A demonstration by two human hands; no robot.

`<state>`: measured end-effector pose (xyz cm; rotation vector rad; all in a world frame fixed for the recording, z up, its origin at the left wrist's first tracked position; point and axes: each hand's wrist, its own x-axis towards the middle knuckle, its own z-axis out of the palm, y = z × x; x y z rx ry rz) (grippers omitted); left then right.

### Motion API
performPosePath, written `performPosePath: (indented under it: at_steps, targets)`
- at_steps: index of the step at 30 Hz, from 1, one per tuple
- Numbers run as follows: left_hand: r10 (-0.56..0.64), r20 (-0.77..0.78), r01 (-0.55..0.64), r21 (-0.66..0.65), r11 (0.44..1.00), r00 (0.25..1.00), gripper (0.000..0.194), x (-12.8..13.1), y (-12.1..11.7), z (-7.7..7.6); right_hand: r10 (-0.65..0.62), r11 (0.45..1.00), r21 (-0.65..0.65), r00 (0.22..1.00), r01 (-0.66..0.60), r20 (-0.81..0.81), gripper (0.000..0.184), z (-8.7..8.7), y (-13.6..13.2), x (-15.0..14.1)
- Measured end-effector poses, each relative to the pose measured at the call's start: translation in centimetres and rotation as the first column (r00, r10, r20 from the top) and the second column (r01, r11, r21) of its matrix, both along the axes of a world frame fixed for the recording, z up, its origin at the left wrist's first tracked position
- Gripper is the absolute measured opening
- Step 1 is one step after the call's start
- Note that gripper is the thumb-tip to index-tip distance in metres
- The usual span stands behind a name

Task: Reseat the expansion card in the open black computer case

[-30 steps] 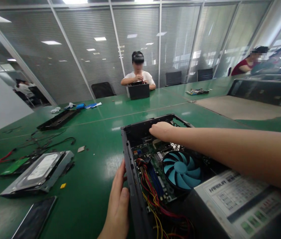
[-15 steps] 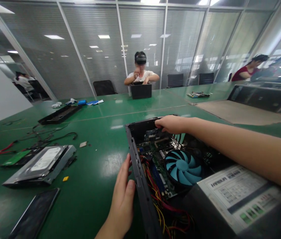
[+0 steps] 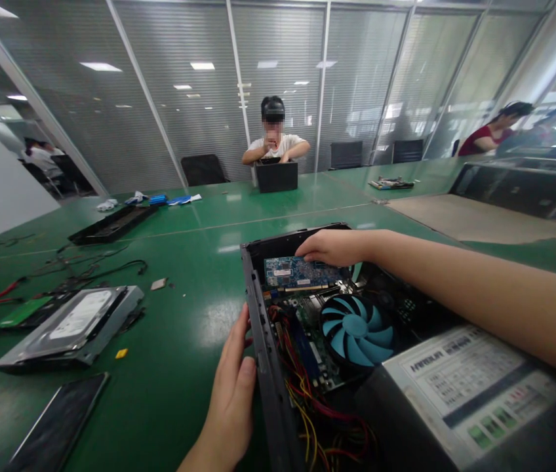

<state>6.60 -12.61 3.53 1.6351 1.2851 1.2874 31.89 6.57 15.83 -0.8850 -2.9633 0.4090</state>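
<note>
Circuit card [image 3: 282,270]: pinched by right hand [image 3: 326,248], held at eleven o'clock inside computer case [image 3: 264,344]; judged unseated, not yet clear. Left hand [image 3: 233,390]: opened flat against nine-o'clock wall. Fan [image 3: 355,327], power supply [image 3: 475,387]: still fitted. Hard drive [image 3: 77,322]: laid on desk [image 3: 174,393], nine o'clock.

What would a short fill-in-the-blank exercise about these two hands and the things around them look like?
1. The expansion card held by the right hand is mainly ____ in color.
2. The small piece on the table between the hard drive and the left hand is colored ____.
3. The tabletop beside the computer case is colored ____.
4. As pictured, the cooling fan lies between the expansion card and the big labelled ____.

Missing words: blue; yellow; green; power supply.
</note>
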Motion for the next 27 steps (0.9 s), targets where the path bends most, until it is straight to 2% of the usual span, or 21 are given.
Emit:
performPosePath:
  at_steps: [3,7,10,12,15,17,22,27]
  targets:
    - [0.007,0.024,-0.007,-0.004,1.000,1.000,0.063,0.1,0.0,0.1,0.040,0.999,-0.015,0.999,-0.040,-0.029,0.028,-0.2,0.2,0.1]
    - [0.008,0.040,-0.007,-0.007,1.000,0.999,0.065,0.1,0.1,-0.1,0.030,0.999,-0.013,0.999,-0.030,-0.037,0.028,-0.2,0.2,0.0]
    - [0.007,0.037,-0.006,-0.017,1.000,0.999,0.066,0.0,0.1,-0.1,-0.003,0.998,0.065,1.000,0.004,-0.012,0.028,-0.1,0.2,-0.1]
    - [0.003,0.040,-0.002,-0.028,1.000,0.999,0.068,0.0,0.1,0.0,-0.082,0.980,0.186,0.996,0.074,0.031,0.030,-0.1,0.3,-0.2]
    - [0.003,0.047,-0.001,-0.032,1.000,0.999,0.072,0.2,-0.1,0.3,-0.295,0.895,0.377,0.950,0.236,0.106,0.029,-0.2,0.5,-0.5]
    - [0.000,0.053,0.001,-0.028,1.000,0.999,0.070,0.3,-0.1,0.6,-0.392,0.851,0.439,0.905,0.287,0.169,0.027,-0.5,0.8,-0.8]
    - [0.005,0.036,-0.005,-0.003,1.000,0.999,0.068,0.3,-0.3,0.9,-0.402,0.848,0.475,0.868,0.234,0.291,0.028,-1.7,1.0,-2.0]
    - [0.060,0.026,-0.062,0.075,0.995,0.998,0.065,-0.4,-0.6,1.2,-0.397,0.876,0.416,0.854,0.243,0.337,0.026,-2.8,0.6,-3.5]
